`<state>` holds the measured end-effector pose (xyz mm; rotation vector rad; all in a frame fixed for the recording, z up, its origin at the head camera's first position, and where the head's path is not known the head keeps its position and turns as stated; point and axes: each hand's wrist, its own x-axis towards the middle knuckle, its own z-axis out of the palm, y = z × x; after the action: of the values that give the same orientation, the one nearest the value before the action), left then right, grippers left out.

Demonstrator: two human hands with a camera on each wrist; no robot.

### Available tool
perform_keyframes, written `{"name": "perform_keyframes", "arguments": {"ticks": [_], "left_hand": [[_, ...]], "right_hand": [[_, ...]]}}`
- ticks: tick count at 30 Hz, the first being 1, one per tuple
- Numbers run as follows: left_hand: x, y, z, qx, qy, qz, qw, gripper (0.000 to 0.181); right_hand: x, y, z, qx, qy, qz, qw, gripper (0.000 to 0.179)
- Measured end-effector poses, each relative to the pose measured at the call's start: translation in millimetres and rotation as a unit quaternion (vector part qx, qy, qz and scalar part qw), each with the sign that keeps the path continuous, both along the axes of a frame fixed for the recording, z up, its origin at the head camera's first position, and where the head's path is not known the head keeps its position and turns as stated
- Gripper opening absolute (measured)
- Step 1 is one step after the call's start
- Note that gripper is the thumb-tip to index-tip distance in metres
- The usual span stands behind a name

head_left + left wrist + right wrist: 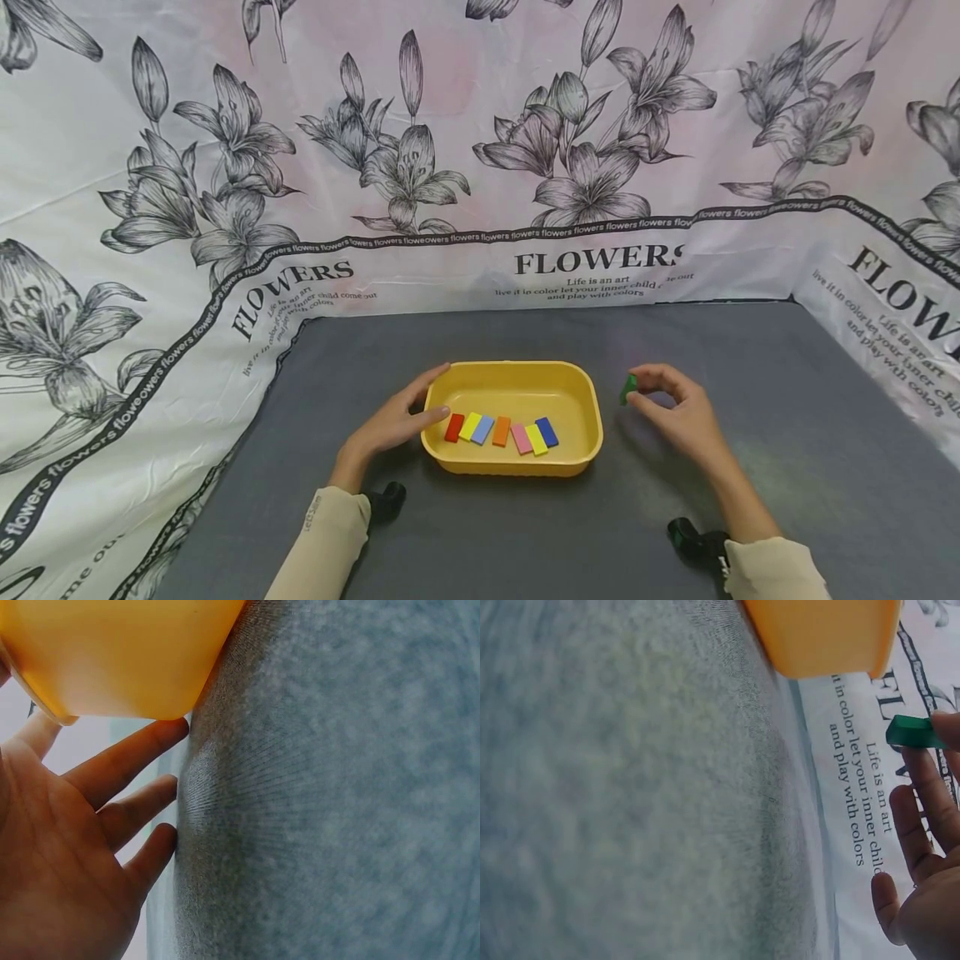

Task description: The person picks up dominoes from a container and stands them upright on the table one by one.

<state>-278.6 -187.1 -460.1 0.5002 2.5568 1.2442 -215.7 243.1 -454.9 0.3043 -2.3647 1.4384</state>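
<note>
A yellow plastic tray (512,467) stands on the dark grey table. My left hand (397,421) holds its left end, thumb over the rim and the other fingers along the outside wall. Several small flat blocks lie inside near the front wall, among them a red block (454,427), an orange block (501,431), a pink block (521,438) and a dark blue block (547,432). Just right of the tray, my right hand (681,412) pinches a green block (913,731) between thumb and fingertips; in the right wrist view its other fingers are spread below.
A white cloth (442,279) printed with flowers and lettering rises behind the table (525,533) and along both sides. Black wrist straps, such as the left strap (386,503), sit at the cuffs of the light sleeves.
</note>
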Motion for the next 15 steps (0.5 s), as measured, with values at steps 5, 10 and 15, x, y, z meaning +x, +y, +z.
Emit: {"name": "perform_keyframes", "arguments": {"ticks": [5,10,15], "left_hand": [[0.6,0.4,1.9,-0.001,-0.003,0.002,1.0000,0.070],[-0.5,0.3,0.6,-0.003,-0.004,0.002,1.0000,0.070],[0.1,0.1,0.6,-0.003,-0.006,0.003,1.0000,0.070]], "right_hand": [[0.0,4,-1.6,0.026,-0.024,0.007,0.9993,0.030],[0.4,9,-3.8,0.068,-0.073,0.014,0.9949,0.029],[-0.5,12,-7.1,0.084,-0.107,0.033,0.9901,0.026]]}}
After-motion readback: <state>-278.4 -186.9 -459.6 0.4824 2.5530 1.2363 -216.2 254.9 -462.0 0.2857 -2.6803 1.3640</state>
